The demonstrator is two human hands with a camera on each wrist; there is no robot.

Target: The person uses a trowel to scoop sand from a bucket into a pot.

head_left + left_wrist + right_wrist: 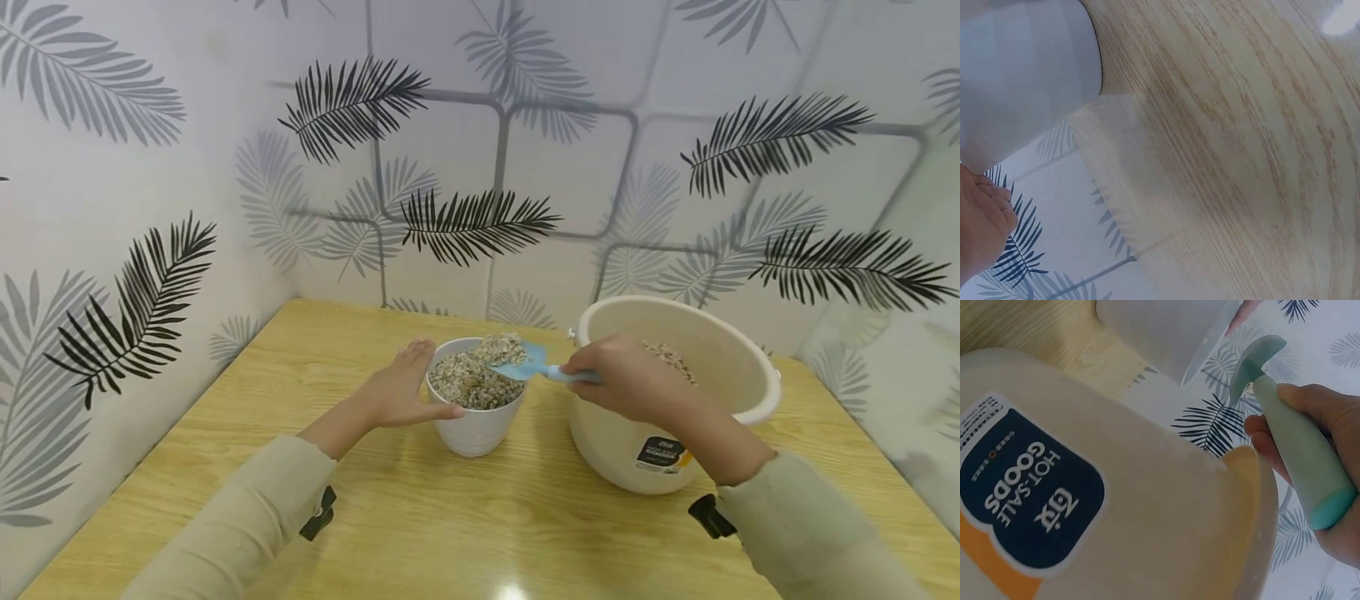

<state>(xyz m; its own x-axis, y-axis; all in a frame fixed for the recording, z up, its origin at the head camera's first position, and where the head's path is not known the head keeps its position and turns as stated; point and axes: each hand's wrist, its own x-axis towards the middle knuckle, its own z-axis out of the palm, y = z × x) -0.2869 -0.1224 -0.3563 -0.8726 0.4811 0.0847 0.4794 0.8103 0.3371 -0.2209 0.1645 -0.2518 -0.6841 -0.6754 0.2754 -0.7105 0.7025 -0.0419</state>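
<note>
The right hand (626, 379) grips a light-blue plastic scoop (534, 363), heaped with tan grain (497, 348), above a round white pot (476, 432). The left hand (397, 393), fingers extended, touches the pot at nine o'clock; a cream round bucket (611, 442) stands at three.

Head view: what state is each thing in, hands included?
White pot: upright, grainy mix up near its rim.
Blue scoop: loaded, held over the pot.
Cream bucket: open-topped, grainy mix inside.
Left hand: beside the pot, thumb extended.
Right hand: gripping the scoop.
</note>
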